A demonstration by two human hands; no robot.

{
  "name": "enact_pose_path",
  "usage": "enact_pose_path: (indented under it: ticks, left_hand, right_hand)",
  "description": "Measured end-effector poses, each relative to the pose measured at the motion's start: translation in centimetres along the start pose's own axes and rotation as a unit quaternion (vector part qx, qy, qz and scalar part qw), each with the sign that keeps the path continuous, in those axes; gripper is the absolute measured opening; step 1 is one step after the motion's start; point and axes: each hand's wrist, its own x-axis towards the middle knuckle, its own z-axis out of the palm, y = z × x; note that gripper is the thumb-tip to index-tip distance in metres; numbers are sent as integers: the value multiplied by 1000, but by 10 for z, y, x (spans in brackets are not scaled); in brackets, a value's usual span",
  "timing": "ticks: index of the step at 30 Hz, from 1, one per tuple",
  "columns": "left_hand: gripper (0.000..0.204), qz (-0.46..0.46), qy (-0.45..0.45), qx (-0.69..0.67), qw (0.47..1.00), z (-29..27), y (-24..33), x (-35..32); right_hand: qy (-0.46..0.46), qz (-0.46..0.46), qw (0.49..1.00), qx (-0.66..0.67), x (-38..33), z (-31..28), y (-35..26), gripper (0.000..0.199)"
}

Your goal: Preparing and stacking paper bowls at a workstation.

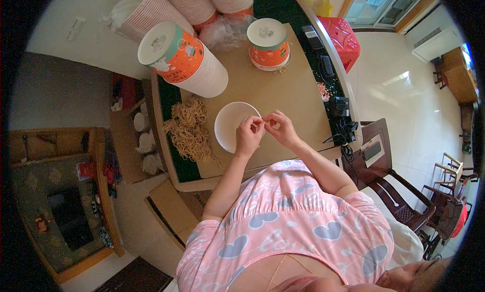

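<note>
Right now both hands meet over the white paper bowl (pixel 233 126) on the brown table (pixel 283 92): the left hand (pixel 248 135) and right hand (pixel 281 128) pinch a thin tan string (pixel 263 121) between their fingertips. A heap of similar strings (pixel 189 130) lies just left of the bowl.

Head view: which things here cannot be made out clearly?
- Head view: what the left hand and right hand pinch is too small; only a thin strand shows.
- White paper bowl: its right rim is hidden by the left hand.
- Stacked cups: cut off by the top edge.
</note>
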Motion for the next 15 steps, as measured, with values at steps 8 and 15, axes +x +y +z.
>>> enact_pose_path:
  ticks: [8,15]
  left_hand:
    - [5,45,1,59,997,-3,9,0]
    - [7,5,32,-25,999,8,-6,-3]
  right_hand:
    - [-34,-2,999,21,2,-6,7,10]
    - [-40,-34,998,19,5,-14,3,10]
